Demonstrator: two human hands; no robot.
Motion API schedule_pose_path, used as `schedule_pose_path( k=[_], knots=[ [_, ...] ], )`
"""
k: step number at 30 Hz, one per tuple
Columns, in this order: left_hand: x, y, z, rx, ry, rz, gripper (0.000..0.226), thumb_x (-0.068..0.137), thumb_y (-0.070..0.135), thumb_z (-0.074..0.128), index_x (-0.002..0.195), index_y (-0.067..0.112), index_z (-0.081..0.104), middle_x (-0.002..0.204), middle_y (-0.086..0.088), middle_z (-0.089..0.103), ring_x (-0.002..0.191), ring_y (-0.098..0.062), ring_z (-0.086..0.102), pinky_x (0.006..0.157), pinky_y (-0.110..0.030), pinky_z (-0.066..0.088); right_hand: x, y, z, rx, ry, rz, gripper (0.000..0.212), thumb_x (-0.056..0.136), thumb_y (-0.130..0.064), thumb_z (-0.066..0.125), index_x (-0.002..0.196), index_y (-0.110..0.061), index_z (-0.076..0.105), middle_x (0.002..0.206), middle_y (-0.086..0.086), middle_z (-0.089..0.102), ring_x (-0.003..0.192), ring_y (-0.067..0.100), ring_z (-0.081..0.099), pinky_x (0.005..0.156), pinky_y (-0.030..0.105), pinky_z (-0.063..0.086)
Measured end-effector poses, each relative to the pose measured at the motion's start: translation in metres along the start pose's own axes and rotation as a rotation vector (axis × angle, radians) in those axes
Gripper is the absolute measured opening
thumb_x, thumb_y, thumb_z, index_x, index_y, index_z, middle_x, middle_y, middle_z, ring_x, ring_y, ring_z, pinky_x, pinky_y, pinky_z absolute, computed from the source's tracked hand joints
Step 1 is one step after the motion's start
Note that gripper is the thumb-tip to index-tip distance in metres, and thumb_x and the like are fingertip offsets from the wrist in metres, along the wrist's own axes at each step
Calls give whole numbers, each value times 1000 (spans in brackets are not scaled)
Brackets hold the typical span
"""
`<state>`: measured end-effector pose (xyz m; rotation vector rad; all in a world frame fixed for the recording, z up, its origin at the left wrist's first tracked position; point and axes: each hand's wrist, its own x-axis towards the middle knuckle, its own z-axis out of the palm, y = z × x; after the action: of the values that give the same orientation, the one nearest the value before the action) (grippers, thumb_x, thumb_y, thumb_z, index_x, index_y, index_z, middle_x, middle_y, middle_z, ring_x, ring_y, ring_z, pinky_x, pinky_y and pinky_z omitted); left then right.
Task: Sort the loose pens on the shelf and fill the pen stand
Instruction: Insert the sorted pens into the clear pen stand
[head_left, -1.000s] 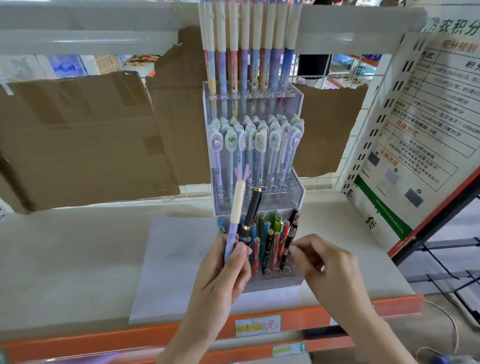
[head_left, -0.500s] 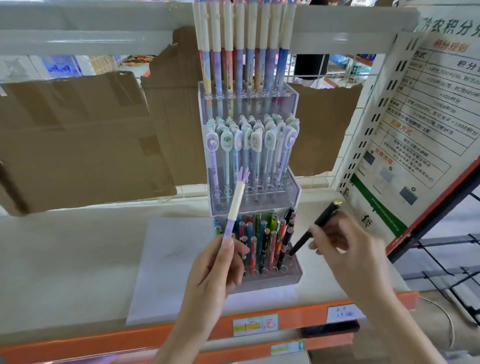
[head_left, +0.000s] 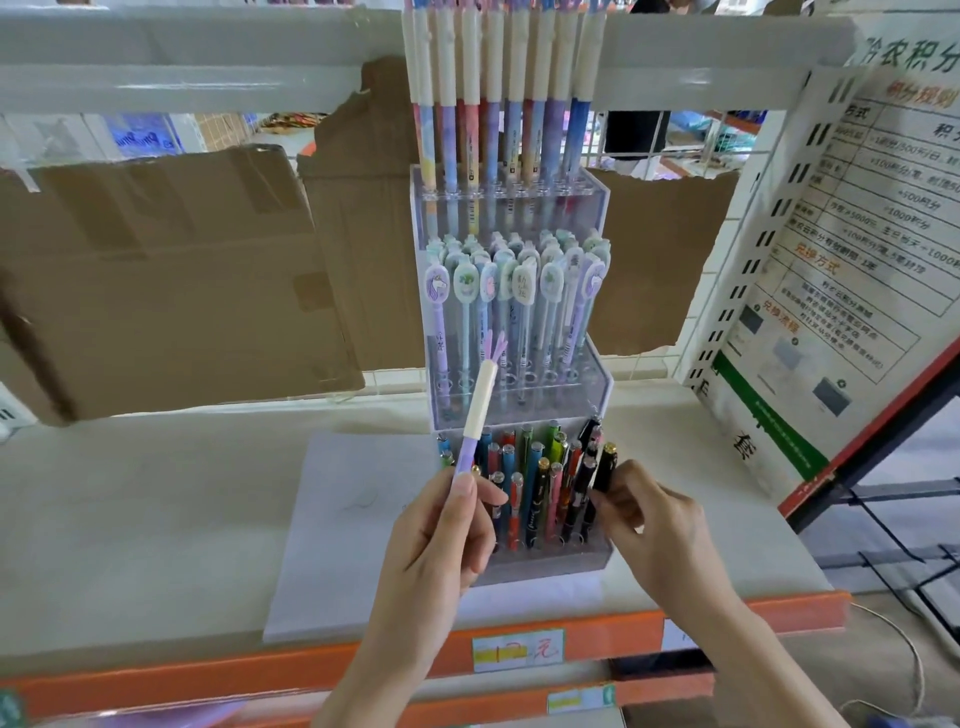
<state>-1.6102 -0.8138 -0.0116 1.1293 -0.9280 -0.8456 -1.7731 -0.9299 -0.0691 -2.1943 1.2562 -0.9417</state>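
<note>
The scene is lit brightly and evenly from above and behind. Only soft, faint shadows are seen under the fingers. Straight lines are bent at the edges. Things far behind the fingers are washed out and blurry.

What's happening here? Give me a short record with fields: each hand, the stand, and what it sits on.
left hand: left hand holds the purple pen upright before the stand
right hand: right hand pinches the black pen at the front tier's right end
stand: clear tiered pen stand, all three tiers holding pens
base: white sheet on the shelf
</note>
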Motion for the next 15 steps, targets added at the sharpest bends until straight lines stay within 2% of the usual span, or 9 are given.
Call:
schedule_pose_path(
  k=[5, 9, 13, 15],
  knots=[
    [-1, 1, 1, 10, -5, -1, 38, 91, 27, 36, 86, -5, 57, 47, 0, 38, 37, -4, 28, 38, -14, 23, 2, 1, -1, -10, 8, -20, 30, 82, -7, 70, 72, -15, 43, 57, 10, 60, 53, 31, 56, 54, 35, 41],
    [0, 1, 1, 6, -13, -1, 37, 91, 27, 37, 86, -4, 57, 47, 1, 38, 37, -4, 28, 38, -13, 23, -2, 3, 4, -3, 8, -91, 22, 80, -1, 70, 73, -4, 49, 59, 10, 59, 54, 32, 58, 52, 33, 42],
    [-1, 2, 0, 7, -16, -7, 37, 90, 28, 37, 85, -3, 58, 48, 0, 38, 37, -4, 28, 38, -13, 23, -5, 1, 3, 8, 3, -52, 22, 82, -5, 68, 73, -5, 48, 58, 9, 55, 54, 24, 50, 52, 23, 39],
    [-1, 2, -1, 6, -21, -8, 38, 94, 30, 39, 85, -2, 58, 49, -1, 38, 38, -4, 28, 39, -13, 23, -1, -2, -3, 4, -34, -8, 22, 82, -8, 70, 74, -10, 50, 61, 3, 56, 64, 15, 51, 54, 14, 36]
  ],
)
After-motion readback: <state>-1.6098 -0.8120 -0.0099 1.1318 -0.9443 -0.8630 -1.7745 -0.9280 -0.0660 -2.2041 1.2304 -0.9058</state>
